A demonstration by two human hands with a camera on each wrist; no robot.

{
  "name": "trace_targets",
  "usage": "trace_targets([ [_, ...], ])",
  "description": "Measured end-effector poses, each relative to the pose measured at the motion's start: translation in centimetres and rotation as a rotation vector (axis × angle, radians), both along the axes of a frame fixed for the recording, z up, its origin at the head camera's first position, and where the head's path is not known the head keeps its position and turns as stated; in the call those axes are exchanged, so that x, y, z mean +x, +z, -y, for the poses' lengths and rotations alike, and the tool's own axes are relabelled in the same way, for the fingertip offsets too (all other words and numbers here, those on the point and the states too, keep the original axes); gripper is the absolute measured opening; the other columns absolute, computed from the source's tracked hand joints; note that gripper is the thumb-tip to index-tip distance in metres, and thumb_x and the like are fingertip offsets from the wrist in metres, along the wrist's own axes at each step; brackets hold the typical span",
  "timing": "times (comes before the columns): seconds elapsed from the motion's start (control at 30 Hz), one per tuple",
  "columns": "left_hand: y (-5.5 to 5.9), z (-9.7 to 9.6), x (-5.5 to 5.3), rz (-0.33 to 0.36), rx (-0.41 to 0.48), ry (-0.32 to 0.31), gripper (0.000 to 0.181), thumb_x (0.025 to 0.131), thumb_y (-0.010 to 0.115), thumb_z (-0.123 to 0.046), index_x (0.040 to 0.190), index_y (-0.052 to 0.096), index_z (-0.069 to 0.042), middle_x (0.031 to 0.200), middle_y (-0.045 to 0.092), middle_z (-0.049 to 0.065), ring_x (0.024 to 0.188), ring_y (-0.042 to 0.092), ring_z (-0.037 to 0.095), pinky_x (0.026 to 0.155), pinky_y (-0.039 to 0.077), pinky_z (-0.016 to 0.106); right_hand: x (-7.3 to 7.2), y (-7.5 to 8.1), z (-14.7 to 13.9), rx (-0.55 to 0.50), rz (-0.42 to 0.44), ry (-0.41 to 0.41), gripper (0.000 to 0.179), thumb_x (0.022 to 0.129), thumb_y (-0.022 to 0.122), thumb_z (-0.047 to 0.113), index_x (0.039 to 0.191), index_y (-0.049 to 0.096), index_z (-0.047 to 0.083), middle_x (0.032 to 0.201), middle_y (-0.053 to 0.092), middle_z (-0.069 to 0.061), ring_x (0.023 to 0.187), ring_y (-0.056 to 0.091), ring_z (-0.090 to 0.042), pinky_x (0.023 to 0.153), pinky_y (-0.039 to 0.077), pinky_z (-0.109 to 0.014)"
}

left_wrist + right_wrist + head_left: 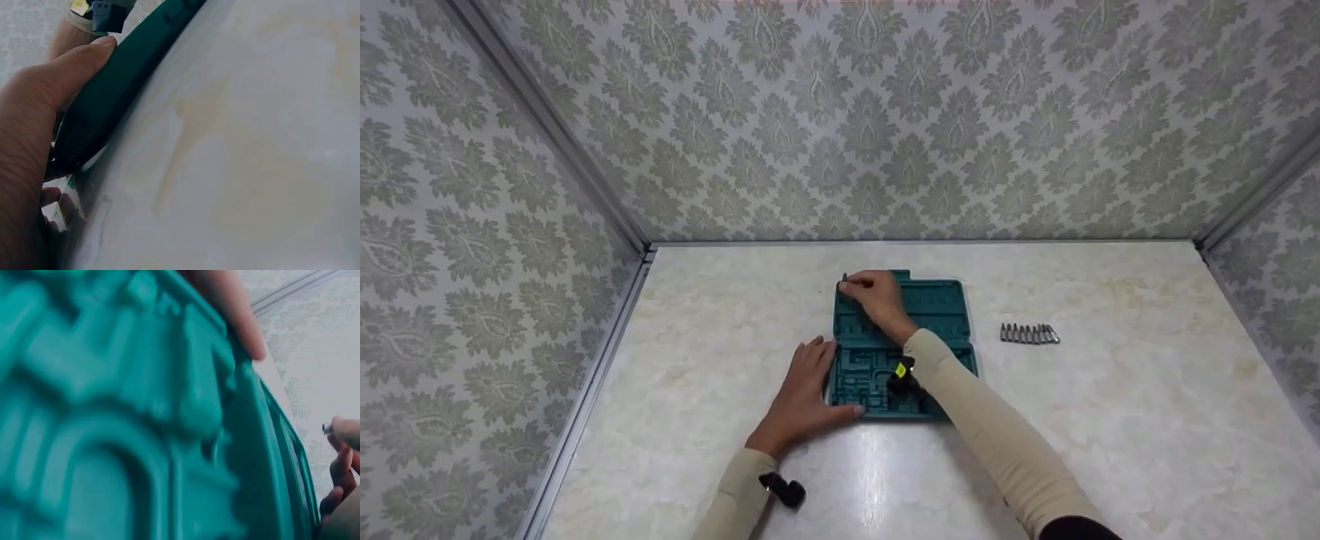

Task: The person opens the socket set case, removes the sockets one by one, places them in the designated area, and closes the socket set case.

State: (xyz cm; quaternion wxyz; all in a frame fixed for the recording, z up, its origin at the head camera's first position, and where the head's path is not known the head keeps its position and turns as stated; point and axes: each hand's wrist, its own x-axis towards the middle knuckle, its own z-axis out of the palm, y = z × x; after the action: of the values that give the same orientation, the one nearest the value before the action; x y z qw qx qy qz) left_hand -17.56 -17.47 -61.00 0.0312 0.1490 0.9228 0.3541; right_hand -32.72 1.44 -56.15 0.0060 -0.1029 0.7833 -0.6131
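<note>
A green plastic tool case (pixel 936 300) lies unfolded on the table, its moulded slots facing up. Over the far left corner of its lid half, my right hand (pixel 879 300) pinches a small metal screwdriver bit (pixel 844 277) between thumb and fingertips. The bit's end (pixel 327 429) also shows in the right wrist view. My left hand (pixel 801 394) rests against the case's near left corner, fingers lying along the left side and thumb (pixel 93 56) on the front edge. Part of the near half is hidden under my right forearm.
Several metal bits (pixel 1030 334) stand or lie in a row on the table to the right of the case. The pale marbled table (pixel 1140 405) meets patterned walls (pixel 870 135) at the back and sides.
</note>
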Motion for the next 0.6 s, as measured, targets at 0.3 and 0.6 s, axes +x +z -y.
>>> trace_targets([
  [0.3,-0.1,-0.4,0.0,0.005,-0.007,0.007,0.130,0.080,0.075,-0.086,0.178,0.023,-0.018,0.183,0.021,0.007,0.170,0.004,0.034,0.134,0.016,0.061,1.1,0.4,-4.9,0.041,-0.086,0.018,0.011,0.104,0.078,0.012,0.109,0.084,0.004,0.103,0.077,-0.010,0.086,0.062,-0.018,0.079,0.050,-0.032],
  [0.6,-0.1,-0.2,-0.2,-0.022,-0.003,0.008,0.131,0.079,0.077,-0.086,0.177,0.025,-0.016,0.182,0.022,0.010,0.170,0.008,0.036,0.133,0.020,0.061,2.1,1.5,-8.8,0.083,-0.110,0.035,0.018,0.106,0.076,0.014,0.114,0.082,0.000,0.100,0.076,-0.011,0.082,0.060,-0.017,0.078,0.049,-0.033],
])
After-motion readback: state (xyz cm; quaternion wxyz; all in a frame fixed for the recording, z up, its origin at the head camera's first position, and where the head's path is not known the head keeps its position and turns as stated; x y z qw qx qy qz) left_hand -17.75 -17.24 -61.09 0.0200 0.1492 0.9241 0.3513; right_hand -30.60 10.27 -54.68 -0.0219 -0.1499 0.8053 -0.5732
